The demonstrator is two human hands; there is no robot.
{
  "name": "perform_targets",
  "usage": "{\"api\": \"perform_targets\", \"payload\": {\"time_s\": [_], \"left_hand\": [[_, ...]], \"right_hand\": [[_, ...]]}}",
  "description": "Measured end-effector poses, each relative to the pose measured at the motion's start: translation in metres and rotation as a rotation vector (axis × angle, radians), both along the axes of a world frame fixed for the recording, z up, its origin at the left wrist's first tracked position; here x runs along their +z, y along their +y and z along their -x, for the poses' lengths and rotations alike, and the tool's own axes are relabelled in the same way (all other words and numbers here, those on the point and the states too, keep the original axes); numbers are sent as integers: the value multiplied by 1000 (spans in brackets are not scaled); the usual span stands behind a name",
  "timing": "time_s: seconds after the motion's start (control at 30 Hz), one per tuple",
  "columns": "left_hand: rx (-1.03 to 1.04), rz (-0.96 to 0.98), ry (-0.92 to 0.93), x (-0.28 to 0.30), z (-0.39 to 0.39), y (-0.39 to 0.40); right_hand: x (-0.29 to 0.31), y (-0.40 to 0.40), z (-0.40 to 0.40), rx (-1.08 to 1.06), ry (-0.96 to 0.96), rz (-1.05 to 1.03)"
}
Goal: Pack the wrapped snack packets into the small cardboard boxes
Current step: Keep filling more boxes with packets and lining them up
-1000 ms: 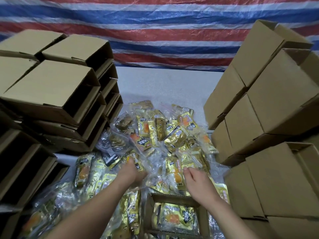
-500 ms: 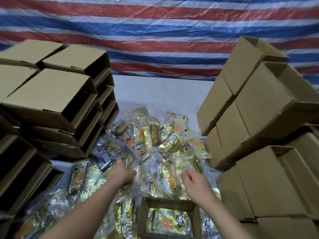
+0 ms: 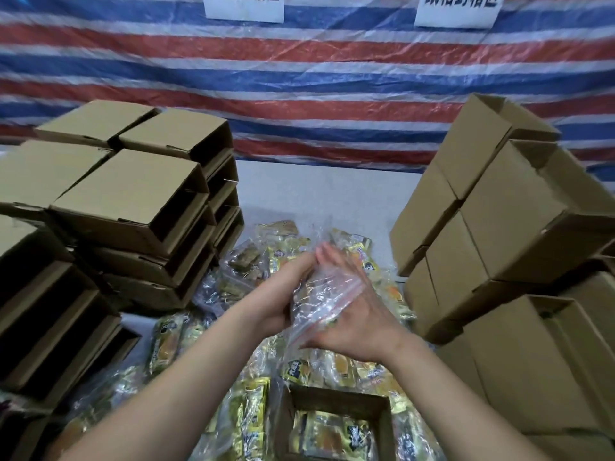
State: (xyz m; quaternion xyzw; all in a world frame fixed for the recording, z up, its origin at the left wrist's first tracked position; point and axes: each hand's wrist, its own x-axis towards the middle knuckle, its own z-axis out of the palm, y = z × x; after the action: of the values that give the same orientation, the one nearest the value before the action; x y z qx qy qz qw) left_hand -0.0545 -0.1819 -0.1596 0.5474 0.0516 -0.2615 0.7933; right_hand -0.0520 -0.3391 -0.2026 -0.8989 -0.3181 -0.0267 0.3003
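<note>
Head view, nearest first: an open small box point(image 3: 332, 399) at the bottom edge holds one gold snack packet point(image 3: 327, 437). Above it both hands are raised over the heap of packets point(image 3: 359, 371) on the table point(image 3: 319, 191). The left hand point(image 3: 279, 294) grips a clear plastic bag point(image 3: 319, 301); the right hand point(image 3: 352, 314) lies against the bag, fingers straight, thumb tucked beneath. Empty box stacks point(image 3: 133, 201) stand left, closed cartons point(image 3: 499, 227) right, a striped tarp point(image 3: 299, 78) behind.

A clear plastic bag point(image 3: 319, 294) is now being held raised above the packet pile point(image 3: 299, 367) between left hand point(image 3: 283, 294) and right hand point(image 3: 352, 314), toward 12 o'clock.
</note>
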Motion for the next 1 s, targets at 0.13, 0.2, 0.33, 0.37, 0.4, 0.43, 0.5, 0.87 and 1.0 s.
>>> {"api": "perform_targets", "payload": {"time_s": [0.13,0.2,0.33,0.37,0.4,0.43,0.5,0.87,1.0], "left_hand": [[-4,-43,26,10,-2,-18],[-57,-52,109,13,-3,-22],[-112,-35,254,19,-7,-16],[-117,-45,275,18,-9,-14],[-132,-56,282,17,-10,-12],[-156,-58,276,16,-10,-12],[-231,-29,264,13,-8,-12],[-138,-741,-136,-101,55,25],[-270,-898,-174,-156,89,32]], "right_hand": [[17,-20,-8,-27,-131,75],[24,-25,-8,-4,-171,73],[35,-28,-1,16,-145,158],[37,-29,2,19,-127,200],[39,-30,4,23,-127,232],[40,-31,6,31,-147,251],[42,-34,8,9,-166,211],[9,-56,53,-316,565,-427],[-17,-52,79,-310,658,-288]]}}
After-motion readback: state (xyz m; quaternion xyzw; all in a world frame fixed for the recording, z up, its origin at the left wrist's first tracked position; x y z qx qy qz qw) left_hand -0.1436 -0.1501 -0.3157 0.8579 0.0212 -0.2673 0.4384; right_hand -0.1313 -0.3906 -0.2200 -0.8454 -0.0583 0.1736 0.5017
